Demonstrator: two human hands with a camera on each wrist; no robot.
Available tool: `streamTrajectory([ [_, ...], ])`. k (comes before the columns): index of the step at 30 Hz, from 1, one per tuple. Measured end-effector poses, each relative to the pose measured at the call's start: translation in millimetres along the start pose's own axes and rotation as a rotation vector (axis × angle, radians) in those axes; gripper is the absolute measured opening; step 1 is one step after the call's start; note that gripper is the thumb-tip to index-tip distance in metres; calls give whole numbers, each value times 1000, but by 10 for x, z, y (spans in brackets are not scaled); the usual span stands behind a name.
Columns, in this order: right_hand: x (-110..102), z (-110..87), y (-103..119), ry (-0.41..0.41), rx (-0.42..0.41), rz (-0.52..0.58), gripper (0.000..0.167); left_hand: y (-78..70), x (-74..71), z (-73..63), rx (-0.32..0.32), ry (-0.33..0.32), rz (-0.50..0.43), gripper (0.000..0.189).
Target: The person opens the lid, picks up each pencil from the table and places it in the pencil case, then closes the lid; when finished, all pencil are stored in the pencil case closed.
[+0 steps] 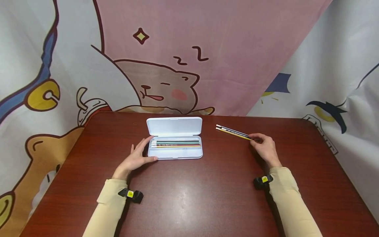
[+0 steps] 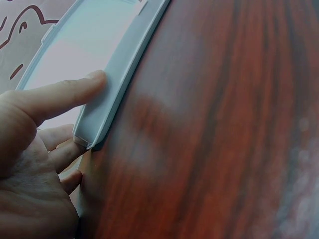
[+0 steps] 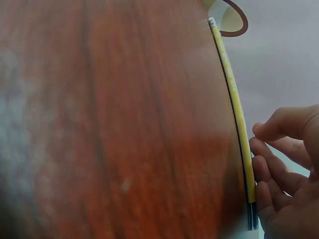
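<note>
Pencil row [image 1: 176,144] stowed in case [image 1: 170,154], frame centre; left hand [image 1: 137,159] fingers spread wide there; loose pencils [image 1: 233,132] apparently left, right hand [image 1: 265,148] touching, grip unclear

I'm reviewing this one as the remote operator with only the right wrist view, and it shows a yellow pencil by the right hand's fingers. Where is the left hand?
Observer: The left hand is at the left end of a white pencil case, its thumb at the near edge.

Operator: Is the case open or closed?

Observer: Open; its lid is raised along the far side.

Operator: And does the yellow pencil reach the case?

Observer: No, its white end stops short of the case, off the case's right side.
</note>
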State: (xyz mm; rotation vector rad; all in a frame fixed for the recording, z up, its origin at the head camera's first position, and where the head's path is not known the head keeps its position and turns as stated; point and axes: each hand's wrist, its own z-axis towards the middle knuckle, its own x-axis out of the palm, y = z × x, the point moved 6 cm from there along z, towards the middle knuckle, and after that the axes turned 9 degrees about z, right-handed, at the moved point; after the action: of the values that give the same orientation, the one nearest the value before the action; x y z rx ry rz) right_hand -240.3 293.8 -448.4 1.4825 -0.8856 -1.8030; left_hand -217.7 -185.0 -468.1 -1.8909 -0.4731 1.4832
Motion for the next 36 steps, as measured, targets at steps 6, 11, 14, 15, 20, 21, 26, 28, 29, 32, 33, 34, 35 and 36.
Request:
streamTrajectory([
  [6,0,-1,-15,20,-5,-15,23,1,-9,-2,10,-8,6,88],
  [11,-4,4,-5,38,-24,-32,21,0,-7,-5,9,-7,7,88],
  [14,-7,10,16,38,-54,-53,19,1,-4,-9,6,-4,4,88],
  [15,-6,12,25,41,-65,-58,19,-2,-3,-10,4,-3,3,88],
  [20,29,37,43,87,-93,-83,17,3,-4,-6,7,-5,6,88],
  [21,38,42,44,98,-94,-84,16,4,-5,-8,5,-5,7,88],
  [26,44,41,47,100,-109,-77,13,2,-7,-3,7,-4,6,88],
  [28,40,31,43,95,-117,-69,13,-3,-7,-2,10,-4,7,88],
  [29,35,25,39,94,-118,-65,13,-6,-8,-3,11,-5,8,88],
  [32,19,4,37,97,-115,-50,13,-12,-9,-3,13,-6,5,87],
  [33,15,-1,38,105,-112,-50,14,-11,-9,-2,12,-6,5,87],
  [34,8,-6,42,109,-109,-47,14,-9,-7,0,13,-8,3,87],
  [35,-1,-11,49,112,-108,-46,15,-7,-7,0,14,-10,4,87],
  [36,-8,-18,62,115,-109,-43,15,-5,-6,2,16,-12,4,88],
])
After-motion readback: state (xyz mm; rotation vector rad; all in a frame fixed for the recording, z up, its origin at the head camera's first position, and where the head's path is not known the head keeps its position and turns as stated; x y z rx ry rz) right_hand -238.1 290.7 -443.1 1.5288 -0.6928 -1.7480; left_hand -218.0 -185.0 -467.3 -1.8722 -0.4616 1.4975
